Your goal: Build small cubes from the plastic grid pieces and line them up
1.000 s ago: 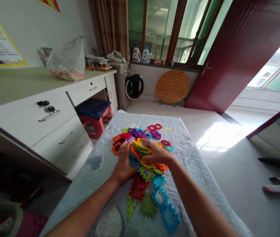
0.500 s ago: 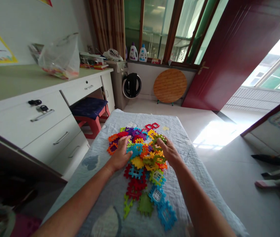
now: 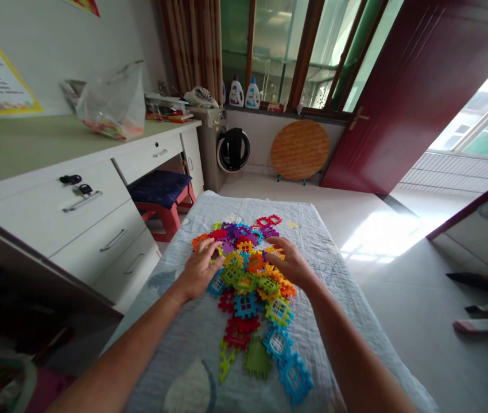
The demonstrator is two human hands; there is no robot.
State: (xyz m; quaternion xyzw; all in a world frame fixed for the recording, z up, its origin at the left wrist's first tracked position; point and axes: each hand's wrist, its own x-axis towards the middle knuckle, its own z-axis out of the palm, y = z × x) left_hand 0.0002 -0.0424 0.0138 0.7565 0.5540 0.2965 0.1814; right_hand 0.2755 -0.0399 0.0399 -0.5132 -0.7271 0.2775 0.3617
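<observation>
A heap of colourful plastic interlocking blocks [image 3: 256,263] lies on the cloth-covered table [image 3: 175,350]. At the heap's left edge, my left hand [image 3: 201,268] is over the blocks with fingers apart, near an orange block [image 3: 200,240]. On the right side, my right hand [image 3: 289,263] hovers with thumb and fingers spread, close to yellow blocks. Green blocks [image 3: 244,282] sit on top in the middle. Toward me lie a red block [image 3: 238,338], a dark green block [image 3: 258,358] and a blue block [image 3: 295,377]. Two red ring-shaped pieces [image 3: 268,221] are at the far end.
A white desk [image 3: 93,229] with drawers stands at the left, carrying a plastic bag [image 3: 117,109]. Beyond the table are a stool [image 3: 162,192], a washing machine [image 3: 212,146] and a folded round wooden table [image 3: 299,150]. A red door [image 3: 382,103] stands at the right.
The green piece at my right hand has left it, and that hand's fingers have spread. Green blocks now lie in the heap's middle, and purple shows at the upper right. The view has shifted slightly.
</observation>
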